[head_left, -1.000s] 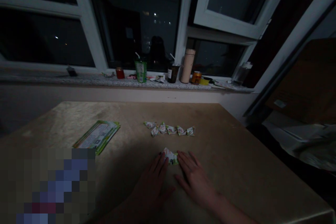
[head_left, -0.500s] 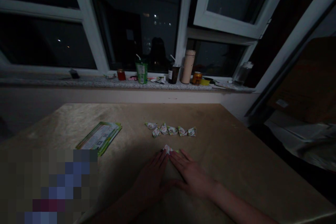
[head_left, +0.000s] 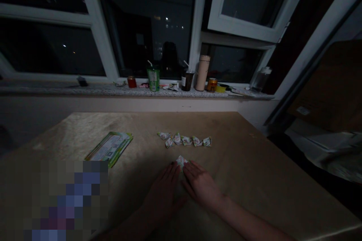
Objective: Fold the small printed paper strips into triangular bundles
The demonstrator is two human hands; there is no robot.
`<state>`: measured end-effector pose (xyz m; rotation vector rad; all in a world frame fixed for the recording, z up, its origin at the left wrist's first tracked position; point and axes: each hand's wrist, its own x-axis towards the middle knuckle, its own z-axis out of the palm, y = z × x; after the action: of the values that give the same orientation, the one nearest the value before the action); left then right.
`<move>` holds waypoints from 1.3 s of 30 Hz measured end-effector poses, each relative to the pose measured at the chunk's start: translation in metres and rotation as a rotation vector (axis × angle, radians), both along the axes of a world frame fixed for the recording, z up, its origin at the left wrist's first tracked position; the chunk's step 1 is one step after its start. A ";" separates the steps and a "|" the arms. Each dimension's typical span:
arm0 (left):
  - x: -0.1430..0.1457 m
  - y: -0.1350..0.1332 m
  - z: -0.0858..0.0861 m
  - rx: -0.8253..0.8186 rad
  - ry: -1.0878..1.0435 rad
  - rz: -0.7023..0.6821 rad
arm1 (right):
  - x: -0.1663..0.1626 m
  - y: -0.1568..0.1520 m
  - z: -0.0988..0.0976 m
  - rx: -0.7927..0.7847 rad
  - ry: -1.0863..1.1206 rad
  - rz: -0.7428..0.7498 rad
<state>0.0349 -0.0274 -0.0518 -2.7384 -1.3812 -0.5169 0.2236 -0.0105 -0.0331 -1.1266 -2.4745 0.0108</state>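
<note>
A small folded paper piece (head_left: 181,160), whitish with green print and a pointed top, lies on the table in front of me. My left hand (head_left: 164,186) rests at its lower left, fingers stretched flat with the tips on its edge and the thumb apart. My right hand (head_left: 202,184) presses on its right side, fingers extended and slightly bent, covering part of it. Just beyond, several similar folded pieces (head_left: 186,141) lie in a loose row. To the left is a stack of flat green-and-white printed sheets or packets (head_left: 110,147).
The table (head_left: 254,180) has a tan cover and reaches a low wall under the window. On the sill stand a green cup with a straw (head_left: 153,79), a dark cup (head_left: 187,80), a tall pinkish bottle (head_left: 203,73) and jars. A pixelated patch hides the lower left.
My right hand's fingers have drawn closer together and bent more, with the thumb nearer to them. My left thumb has separated from the right hand. The paper piece stays in place.
</note>
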 end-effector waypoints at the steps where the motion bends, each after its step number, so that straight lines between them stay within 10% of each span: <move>1: 0.000 0.000 0.000 -0.006 -0.001 -0.006 | -0.001 0.000 0.000 0.012 0.008 -0.006; 23: 0.000 0.005 0.009 -0.048 0.002 -0.076 | 0.007 0.004 0.008 -0.177 0.039 0.013; 39: 0.001 0.005 0.011 -0.070 0.008 -0.066 | 0.004 0.000 0.004 0.019 0.051 -0.063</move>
<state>0.0357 -0.0221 -0.0404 -2.8472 -1.3362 -0.4691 0.2275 -0.0104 -0.0295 -1.1811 -2.3889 -0.0028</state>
